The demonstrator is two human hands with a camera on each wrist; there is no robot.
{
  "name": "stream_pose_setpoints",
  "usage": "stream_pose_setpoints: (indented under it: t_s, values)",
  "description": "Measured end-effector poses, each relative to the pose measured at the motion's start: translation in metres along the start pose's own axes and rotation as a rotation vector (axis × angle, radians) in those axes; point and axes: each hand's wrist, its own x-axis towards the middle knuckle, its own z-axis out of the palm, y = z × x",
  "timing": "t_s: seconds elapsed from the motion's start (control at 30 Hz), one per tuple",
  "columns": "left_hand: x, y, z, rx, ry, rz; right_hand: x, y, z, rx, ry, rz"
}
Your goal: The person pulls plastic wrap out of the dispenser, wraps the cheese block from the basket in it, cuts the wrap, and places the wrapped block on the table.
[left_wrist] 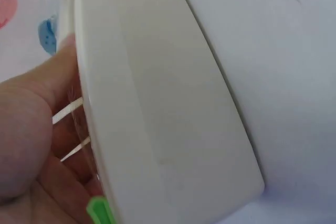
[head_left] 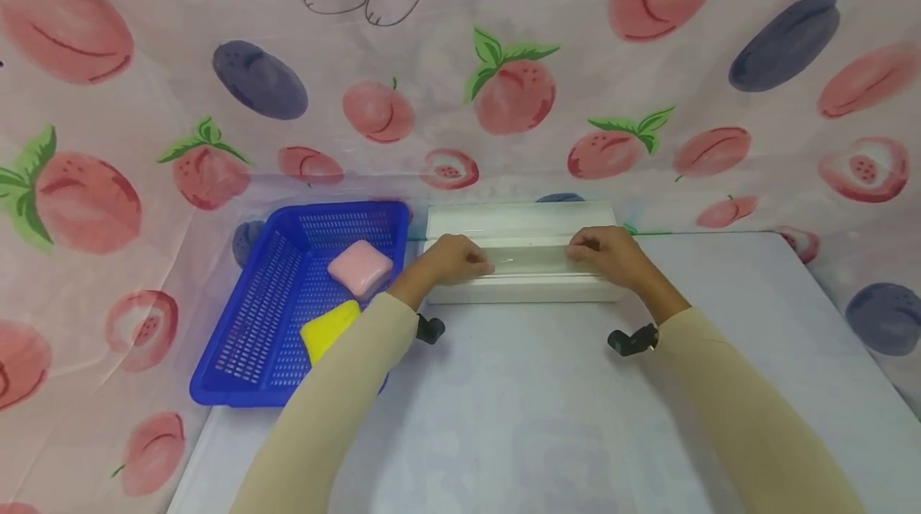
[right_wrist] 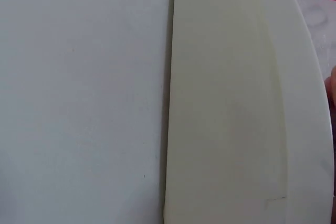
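Note:
A long white cling film dispenser (head_left: 521, 290) lies across the back of the table with its lid (head_left: 521, 220) raised behind it. Clear film (head_left: 531, 260) stretches along the opening between both hands. My left hand (head_left: 458, 258) pinches the film near the left end, thumb against curled fingers. Near the right end, my right hand (head_left: 610, 253) pinches it in the same way. The left wrist view shows the dispenser's smooth front wall (left_wrist: 168, 103) and a small green piece (left_wrist: 100, 211) by the palm. In the right wrist view the wall (right_wrist: 226, 103) hides most of the hand.
Left of the dispenser stands a blue plastic basket (head_left: 233, 346), holding a pink block (head_left: 360, 268) and a yellow piece (head_left: 327, 328) partly behind the left sleeve. A fruit-print cloth (head_left: 432, 42) hangs behind the white table (head_left: 532, 402). Dark wrist cameras (head_left: 430, 329) sit below each hand.

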Motion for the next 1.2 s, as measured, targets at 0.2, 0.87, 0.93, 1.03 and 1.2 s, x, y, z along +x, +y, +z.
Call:
stream_pose_setpoints:
  t_s: [0.2, 0.87, 0.93, 1.03, 1.2]
  values:
    - [-0.008, -0.004, -0.009, 0.024, 0.058, -0.028, -0.007, -0.001, 0.001, 0.068, 0.079, -0.031]
    - [-0.024, -0.024, -0.023, -0.246, 0.097, -0.025, -0.018, 0.003, -0.005, -0.123, 0.097, -0.139]
    - [-0.025, -0.020, -0.024, -0.154, 0.114, 0.041, -0.022, 0.004, -0.006, -0.149, 0.169, -0.174]
    - [-0.029, -0.014, -0.028, -0.069, 0.148, 0.117, -0.028, 0.002, -0.008, -0.125, 0.219, -0.194]
    - [-0.041, -0.009, -0.033, -0.076, 0.229, 0.188, -0.038, -0.003, -0.011, -0.079, 0.268, -0.209]
